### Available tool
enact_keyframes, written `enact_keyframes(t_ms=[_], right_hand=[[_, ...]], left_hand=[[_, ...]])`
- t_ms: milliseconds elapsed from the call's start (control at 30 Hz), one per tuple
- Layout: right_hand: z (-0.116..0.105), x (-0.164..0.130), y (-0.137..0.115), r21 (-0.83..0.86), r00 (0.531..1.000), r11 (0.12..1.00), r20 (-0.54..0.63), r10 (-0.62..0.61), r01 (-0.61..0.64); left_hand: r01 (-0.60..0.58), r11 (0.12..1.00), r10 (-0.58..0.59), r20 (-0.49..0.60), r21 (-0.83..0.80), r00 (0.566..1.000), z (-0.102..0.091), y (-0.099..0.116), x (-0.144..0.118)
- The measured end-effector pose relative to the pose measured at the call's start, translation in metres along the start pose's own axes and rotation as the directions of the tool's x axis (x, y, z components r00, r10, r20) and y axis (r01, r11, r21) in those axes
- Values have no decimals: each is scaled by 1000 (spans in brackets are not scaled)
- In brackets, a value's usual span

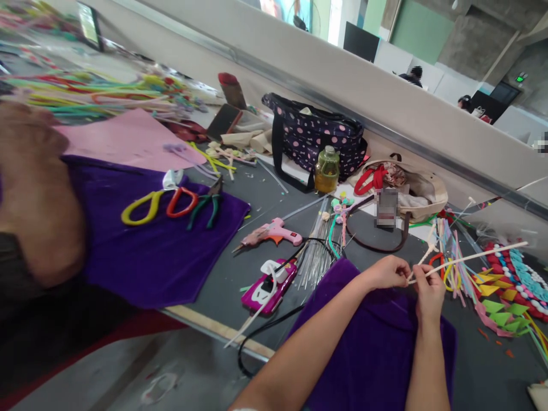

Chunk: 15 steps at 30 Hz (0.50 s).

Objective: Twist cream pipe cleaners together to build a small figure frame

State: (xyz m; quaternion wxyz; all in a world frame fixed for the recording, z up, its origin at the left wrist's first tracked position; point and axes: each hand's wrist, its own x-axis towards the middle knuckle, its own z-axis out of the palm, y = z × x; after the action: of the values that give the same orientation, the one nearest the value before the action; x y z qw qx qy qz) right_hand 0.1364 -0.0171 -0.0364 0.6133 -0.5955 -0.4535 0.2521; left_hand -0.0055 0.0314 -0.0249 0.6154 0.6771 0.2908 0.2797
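My left hand [387,273] and my right hand [428,291] meet above a purple cloth [372,348] at the lower right. Both pinch a long white fuzzy stick [471,258] that runs up and right toward a heap of coloured craft pieces [509,285]. The left fingers grip its near end, and the right fingers close on it just beside them. A red loop and several thin coloured sticks [449,251] lie right behind the hands.
A second purple cloth [149,257] carries yellow scissors [141,208], red scissors [182,202] and green pliers [205,208]. Nearby are a pink glue gun [274,233], a magenta tool [269,285], a dotted bag [317,134], a jar [327,169], a beige tote [419,191]. A blurred person's body part [34,188] fills the left.
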Motion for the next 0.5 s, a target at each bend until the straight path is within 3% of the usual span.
enact_keyframes(t_ms=[167, 300, 400, 500], right_hand=[[0, -2, -6, 142, 983, 973, 66, 173, -181], [-4, -4, -14, 215, 942, 940, 264, 205, -265], [-10, -5, -16, 202, 913, 942, 367, 180, -267], [-14, -4, -15, 171, 921, 958, 357, 156, -229]], left_hand=[[7, 985, -8, -5, -174, 1000, 4, 2, -1], [41, 949, -49, -16, -312, 999, 2, 12, -5], [72, 948, -78, -9, -310, 997, -2, 17, -8], [71, 953, -73, 2, -295, 997, -3, 18, -8]])
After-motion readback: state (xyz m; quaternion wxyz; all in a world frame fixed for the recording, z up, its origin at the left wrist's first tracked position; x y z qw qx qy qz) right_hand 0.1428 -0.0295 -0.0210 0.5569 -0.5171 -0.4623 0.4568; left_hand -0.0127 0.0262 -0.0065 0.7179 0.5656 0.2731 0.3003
